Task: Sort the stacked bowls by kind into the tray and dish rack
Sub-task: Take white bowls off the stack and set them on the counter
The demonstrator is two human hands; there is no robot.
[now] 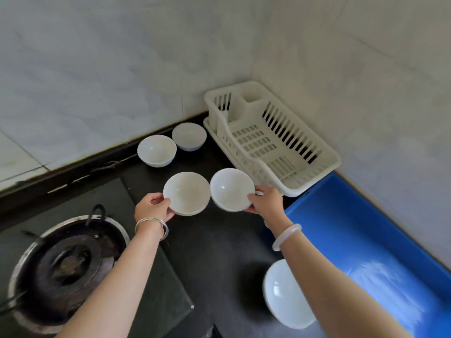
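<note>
Pinching rims: left hand [152, 208] w/ shallow off-white ceramic bowl [186, 193], right hand [266, 201] w/ glossy white ceramic bowl [231, 190]. Prob. rigid, slick, chippable, light-ish; grip rim, thumb inside.

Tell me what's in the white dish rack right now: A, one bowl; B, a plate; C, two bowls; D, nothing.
D: the dish rack shows only its bare slatted floor; the left hand grips one bowl and the right hand another bowl, both outside it.
</note>
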